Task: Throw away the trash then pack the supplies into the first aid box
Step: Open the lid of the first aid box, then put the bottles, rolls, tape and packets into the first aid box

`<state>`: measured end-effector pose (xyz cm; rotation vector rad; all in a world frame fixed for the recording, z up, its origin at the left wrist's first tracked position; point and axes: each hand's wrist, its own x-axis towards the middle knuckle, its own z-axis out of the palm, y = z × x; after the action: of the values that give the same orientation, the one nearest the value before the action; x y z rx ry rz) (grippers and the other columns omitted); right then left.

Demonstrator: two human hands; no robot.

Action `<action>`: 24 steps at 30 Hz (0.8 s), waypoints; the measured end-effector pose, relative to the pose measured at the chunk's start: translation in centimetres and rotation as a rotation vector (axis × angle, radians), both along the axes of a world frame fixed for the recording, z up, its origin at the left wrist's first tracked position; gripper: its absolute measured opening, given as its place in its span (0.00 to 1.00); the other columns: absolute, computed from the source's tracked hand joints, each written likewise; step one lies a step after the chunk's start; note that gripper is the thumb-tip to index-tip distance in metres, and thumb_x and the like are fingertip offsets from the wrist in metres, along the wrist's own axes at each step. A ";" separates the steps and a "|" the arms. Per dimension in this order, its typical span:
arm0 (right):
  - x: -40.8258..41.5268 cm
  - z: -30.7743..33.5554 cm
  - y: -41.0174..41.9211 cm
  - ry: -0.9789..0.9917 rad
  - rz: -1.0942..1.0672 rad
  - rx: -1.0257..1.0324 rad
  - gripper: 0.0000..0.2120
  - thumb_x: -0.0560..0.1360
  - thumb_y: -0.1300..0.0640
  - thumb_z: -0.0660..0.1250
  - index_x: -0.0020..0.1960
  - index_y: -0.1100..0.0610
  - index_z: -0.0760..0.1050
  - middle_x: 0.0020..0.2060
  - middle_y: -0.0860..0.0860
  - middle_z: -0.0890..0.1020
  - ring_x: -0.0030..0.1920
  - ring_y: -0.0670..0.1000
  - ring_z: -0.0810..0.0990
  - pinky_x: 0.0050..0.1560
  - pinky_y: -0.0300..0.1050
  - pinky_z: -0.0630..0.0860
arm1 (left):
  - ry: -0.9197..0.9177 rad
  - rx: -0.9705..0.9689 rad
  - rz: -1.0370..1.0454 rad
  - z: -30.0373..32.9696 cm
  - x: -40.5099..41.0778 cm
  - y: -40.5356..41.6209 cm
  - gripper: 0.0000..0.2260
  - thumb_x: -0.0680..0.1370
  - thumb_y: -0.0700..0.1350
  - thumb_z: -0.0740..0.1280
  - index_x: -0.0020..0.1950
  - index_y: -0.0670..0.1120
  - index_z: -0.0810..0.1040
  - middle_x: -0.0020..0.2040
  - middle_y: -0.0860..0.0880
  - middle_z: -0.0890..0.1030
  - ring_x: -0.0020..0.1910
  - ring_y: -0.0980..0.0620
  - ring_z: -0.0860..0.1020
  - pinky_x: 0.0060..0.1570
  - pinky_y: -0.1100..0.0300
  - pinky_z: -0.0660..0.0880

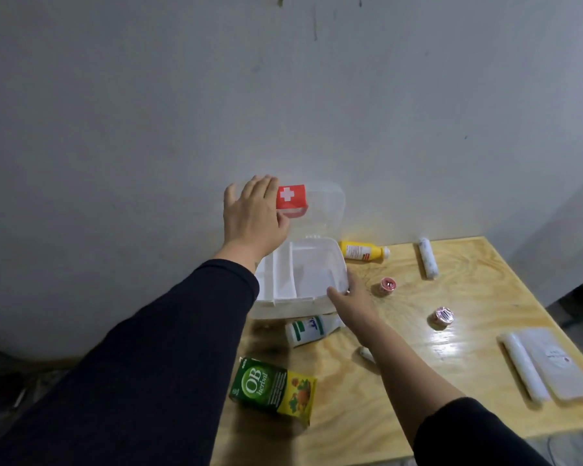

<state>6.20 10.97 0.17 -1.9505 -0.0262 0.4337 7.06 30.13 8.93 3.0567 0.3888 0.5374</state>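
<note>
A white first aid box (303, 299) stands open at the table's far left, its divided inside showing. Its clear lid (327, 210) is raised against the wall, with a red cross latch (290, 196) at the top. My left hand (253, 216) lies flat on the lid's left side, fingers spread. My right hand (352, 301) grips the box's near right corner. Around the box lie a yellow bottle (362, 251), a white bottle (308, 330), a green OB herbal carton (273, 388), a rolled bandage (428, 258) and two small tape rolls (387, 284) (442, 317).
The wooden table (418, 381) stands against a grey wall. A flat white packet with a long roll (546, 364) lies at the right edge. A small white object (366, 353) shows beside my right forearm. Dark floor lies to the left.
</note>
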 end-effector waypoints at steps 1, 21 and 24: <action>0.0 0.0 0.0 0.001 0.005 -0.008 0.26 0.77 0.60 0.62 0.73 0.52 0.62 0.59 0.50 0.74 0.55 0.51 0.73 0.56 0.48 0.74 | 0.027 0.003 0.014 0.2 0.1 -0.2 0.29 0.77 0.49 0.58 0.78 0.44 0.59 0.77 0.48 0.63 0.77 0.50 0.60 0.73 0.45 0.55; -8.4 1.6 -0.8 -0.511 0.560 -0.445 0.23 0.73 0.51 0.69 0.66 0.55 0.72 0.61 0.52 0.76 0.64 0.53 0.73 0.61 0.46 0.71 | 0.321 -0.232 0.076 -5.6 -11.0 -2.3 0.29 0.81 0.45 0.57 0.80 0.43 0.52 0.81 0.46 0.52 0.80 0.49 0.50 0.78 0.46 0.48; -10.7 -0.4 -0.9 -0.466 0.717 -0.553 0.29 0.71 0.46 0.72 0.68 0.53 0.70 0.63 0.52 0.75 0.65 0.53 0.72 0.65 0.46 0.69 | 0.455 -0.288 0.103 -7.6 -12.2 -2.0 0.27 0.83 0.46 0.53 0.80 0.42 0.49 0.81 0.47 0.49 0.80 0.48 0.48 0.78 0.47 0.47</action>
<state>-4.46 10.06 -0.21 -2.5208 -1.0219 0.4632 -5.12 28.10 1.30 2.8588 0.5745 -0.2108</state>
